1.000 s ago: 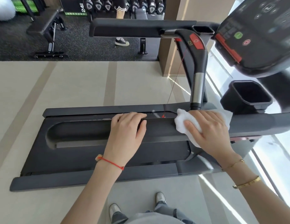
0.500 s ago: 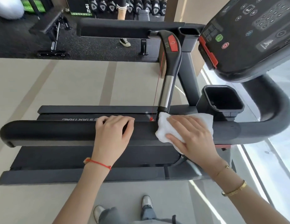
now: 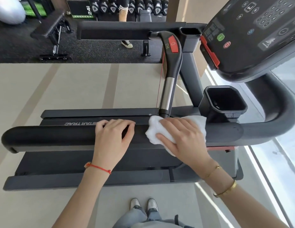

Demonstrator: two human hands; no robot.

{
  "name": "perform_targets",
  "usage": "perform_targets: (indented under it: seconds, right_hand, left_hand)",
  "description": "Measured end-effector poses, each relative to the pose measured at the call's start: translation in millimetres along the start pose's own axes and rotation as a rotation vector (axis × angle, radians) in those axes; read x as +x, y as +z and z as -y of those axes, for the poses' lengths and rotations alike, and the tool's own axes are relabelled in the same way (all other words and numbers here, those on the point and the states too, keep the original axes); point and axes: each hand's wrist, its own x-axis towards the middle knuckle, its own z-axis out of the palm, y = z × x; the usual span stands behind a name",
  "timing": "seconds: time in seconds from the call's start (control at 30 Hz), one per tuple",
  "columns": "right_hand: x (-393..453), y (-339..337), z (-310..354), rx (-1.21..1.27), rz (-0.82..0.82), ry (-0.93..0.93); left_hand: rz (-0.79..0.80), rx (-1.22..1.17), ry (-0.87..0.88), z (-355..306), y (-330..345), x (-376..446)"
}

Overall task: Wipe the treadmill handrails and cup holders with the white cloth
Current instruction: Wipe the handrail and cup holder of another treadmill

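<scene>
We are resting our left hand [image 3: 113, 139] on the near handrail [image 3: 49, 135] of the treadmill, its fingers draped loosely over the top and gripping nothing. Just to its right, we are pressing the white cloth [image 3: 154, 131] onto the same rail with our right hand [image 3: 183, 139], fingers spread nearly flat across it. Farther right, the cup holder [image 3: 225, 100] is sitting just behind the rail.

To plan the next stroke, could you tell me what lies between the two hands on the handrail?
In the head view, only bare black handrail separates the left hand from the cloth-covered right hand.
</scene>
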Motion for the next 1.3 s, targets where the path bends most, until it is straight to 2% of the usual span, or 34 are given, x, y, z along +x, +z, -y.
perform_targets:
  seconds: [0.13,0.2,0.33,0.5,0.6,0.8,0.9,1.0,1.17,1.23,1.3]
  right_hand:
    - [1.9,-12.2,-21.9,-0.109,-0.106,0.337]
    - [13.4,-3.4,-3.1,-0.234,-0.156,0.410]
    - [10.5,16.4,26.4,-0.131,-0.145,0.303]
    - [-13.3,-3.1,-5.5,-0.091,-0.041,0.039]
    - [-25.8,-11.9,-26.8,-0.102,-0.038,0.069]
    - [-55.5,-48.8,-98.2,-0.091,-0.107,0.252]
    - [-53.7,-47.0,-100.4,-0.094,-0.150,0.267]
    - [-57.3,-42.4,-99.7,-0.079,-0.092,0.162]
    - [-70.3,-64.4,-131.9,0.118,0.103,-0.084]
    - [-75.9,-78.6,-149.3,0.244,0.077,0.024]
    - [-73.5,-96.1,-170.6,0.353,-0.001,0.258]
  left_hand:
    - [0.010,-0.016,-0.008,0.1,-0.4,0.1]
    - [0.013,-0.025,-0.015,-0.6,-1.0,0.1]
    - [0.034,-0.010,-0.021,-1.3,-1.5,0.2]
    - [0.058,-0.008,-0.040,-8.3,-3.0,1.5]
    - [0.048,-0.063,-0.007,-22.3,0.0,4.9]
    - [0.088,-0.161,0.084,-70.1,20.6,17.3]
    - [0.109,-0.181,0.099,-94.5,34.8,22.6]
    - [0.110,-0.198,0.078,-116.8,46.5,24.8]
    - [0.094,-0.184,0.038,-148.2,60.9,27.3]
    - [0.096,-0.188,0.026,-159.2,65.6,32.0]
    - [0.092,-0.199,0.014,-168.6,70.8,39.2]
